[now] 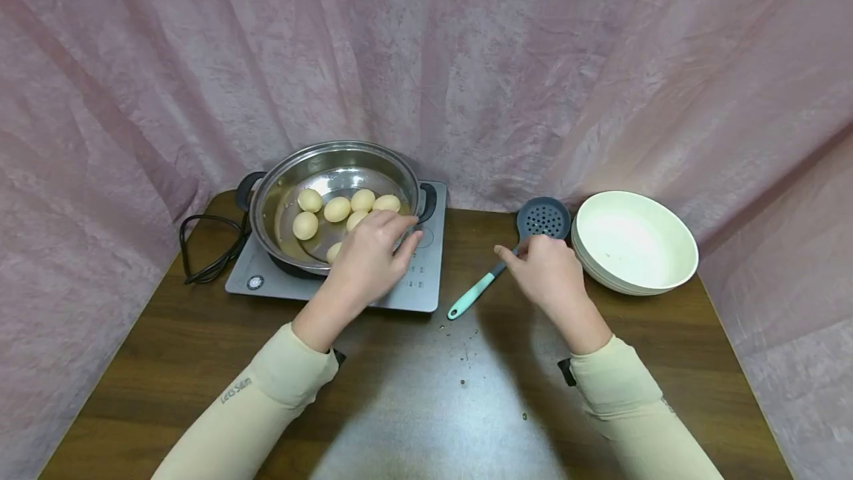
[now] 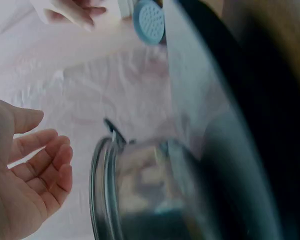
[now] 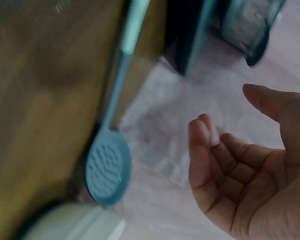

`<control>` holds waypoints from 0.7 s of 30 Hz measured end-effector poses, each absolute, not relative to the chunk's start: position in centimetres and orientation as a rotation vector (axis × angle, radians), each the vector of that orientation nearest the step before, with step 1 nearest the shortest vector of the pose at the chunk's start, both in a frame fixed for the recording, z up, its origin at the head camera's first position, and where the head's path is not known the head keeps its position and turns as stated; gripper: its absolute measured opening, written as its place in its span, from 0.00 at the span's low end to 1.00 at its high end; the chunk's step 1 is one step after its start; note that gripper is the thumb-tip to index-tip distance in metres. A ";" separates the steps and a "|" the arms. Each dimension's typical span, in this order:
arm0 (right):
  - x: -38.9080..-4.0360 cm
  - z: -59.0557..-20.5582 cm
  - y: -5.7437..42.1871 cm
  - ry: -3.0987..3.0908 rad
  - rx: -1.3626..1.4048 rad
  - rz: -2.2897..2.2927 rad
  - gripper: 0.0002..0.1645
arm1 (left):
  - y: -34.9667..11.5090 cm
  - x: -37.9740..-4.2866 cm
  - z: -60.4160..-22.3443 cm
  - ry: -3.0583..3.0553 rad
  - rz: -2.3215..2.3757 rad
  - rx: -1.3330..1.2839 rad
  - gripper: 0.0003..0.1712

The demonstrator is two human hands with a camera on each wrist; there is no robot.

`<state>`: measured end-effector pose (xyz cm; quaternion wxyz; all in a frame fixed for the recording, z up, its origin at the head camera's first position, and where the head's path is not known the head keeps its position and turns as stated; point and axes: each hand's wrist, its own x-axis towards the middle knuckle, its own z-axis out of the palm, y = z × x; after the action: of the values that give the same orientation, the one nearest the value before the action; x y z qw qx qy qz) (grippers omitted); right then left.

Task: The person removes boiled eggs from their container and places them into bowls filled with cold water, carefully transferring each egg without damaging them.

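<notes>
My left hand hovers over the front right rim of a wide steel pot, fingers relaxed, thumb apart, holding nothing. Inside the pot several pale yellow eggs lie in shallow water; the hand hides part of them. To the right, my right hand is above a slotted turner with a grey perforated head and mint handle. Its fingers bend loosely with nothing in them, and the right wrist view shows the turner apart from the hand.
The pot stands on a silver induction cooktop, with a black cord coiled at its left. Stacked cream bowls stand at the right of the wooden table. Small crumbs dot the table front. Pink curtains hang behind.
</notes>
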<state>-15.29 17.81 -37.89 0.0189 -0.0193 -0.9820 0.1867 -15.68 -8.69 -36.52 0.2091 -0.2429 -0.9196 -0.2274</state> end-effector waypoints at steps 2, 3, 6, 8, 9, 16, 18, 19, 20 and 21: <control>-15.2 -38.7 17.3 -3.081 -0.100 0.573 0.29 | -8.1 -15.4 -36.9 -2.547 -0.601 -0.732 0.15; -15.2 -39.2 17.0 -3.090 -0.120 0.571 0.31 | -7.9 -15.2 -37.1 -2.546 -0.588 -0.757 0.14; -15.1 -40.5 16.3 -3.111 -0.177 0.559 0.33 | -7.3 -14.8 -38.0 -2.564 -0.551 -0.837 0.14; -15.0 -41.3 16.0 -3.137 -0.209 0.547 0.34 | -7.0 -14.6 -38.6 -2.583 -0.534 -0.877 0.14; -15.0 -41.7 15.8 -3.159 -0.227 0.536 0.34 | -7.0 -14.5 -38.8 -2.594 -0.522 -0.895 0.14; -15.0 -44.2 14.8 -3.318 -0.316 0.493 0.33 | -6.8 -14.2 -39.9 -2.637 -0.462 -0.944 0.13; -15.1 -44.8 14.6 -3.330 -0.319 0.494 0.33 | -6.7 -14.2 -40.0 -2.650 -0.445 -0.954 0.13; -15.2 -45.0 14.4 -3.337 -0.324 0.496 0.34 | -6.7 -14.2 -40.0 -2.655 -0.435 -0.959 0.13; -15.3 -45.2 14.3 -3.341 -0.329 0.494 0.34 | -6.6 -14.2 -40.0 -2.662 -0.422 -0.964 0.12; -15.4 -45.3 14.2 -3.345 -0.335 0.493 0.34 | -6.6 -14.2 -40.1 -2.666 -0.415 -0.968 0.12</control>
<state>-15.38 14.22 -45.29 -0.1278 -0.0978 -0.9764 0.1438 -14.18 -6.62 -40.05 0.1369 -0.3346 -0.9213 -0.1435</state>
